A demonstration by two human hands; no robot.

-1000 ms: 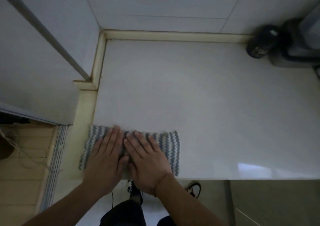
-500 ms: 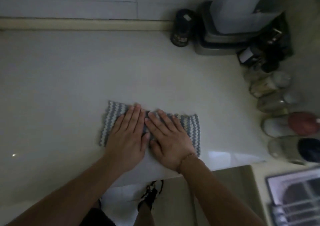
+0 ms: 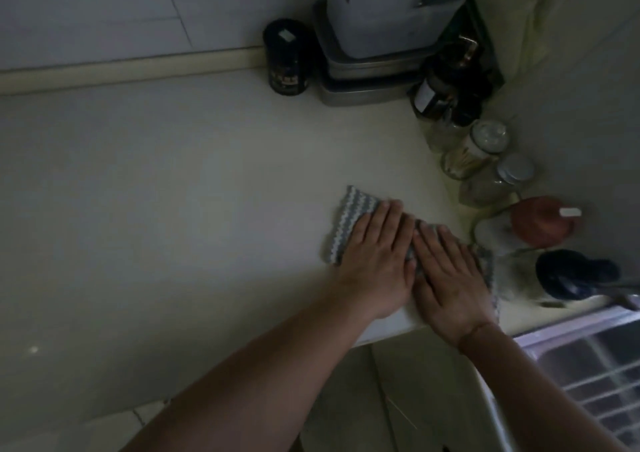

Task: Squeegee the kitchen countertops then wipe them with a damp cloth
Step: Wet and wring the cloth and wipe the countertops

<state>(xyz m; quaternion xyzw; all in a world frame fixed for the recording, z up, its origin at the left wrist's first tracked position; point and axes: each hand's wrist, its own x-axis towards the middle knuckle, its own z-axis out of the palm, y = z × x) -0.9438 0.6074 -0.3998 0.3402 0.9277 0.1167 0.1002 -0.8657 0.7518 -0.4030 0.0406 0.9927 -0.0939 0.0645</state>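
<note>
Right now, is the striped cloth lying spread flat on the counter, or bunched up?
Mostly flat. The striped cloth lies on the counter under the left hand and right hand, both pressing with straight fingers.

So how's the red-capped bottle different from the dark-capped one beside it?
The red-capped bottle sits farther from the counter edge; the dark-capped bottle sits nearer it, by the sink. The red cap bears a small white tab; the dark cap shows none. The cloth reaches about to the dark-capped one. Both have pale bodies and stand along the right wall.
</note>
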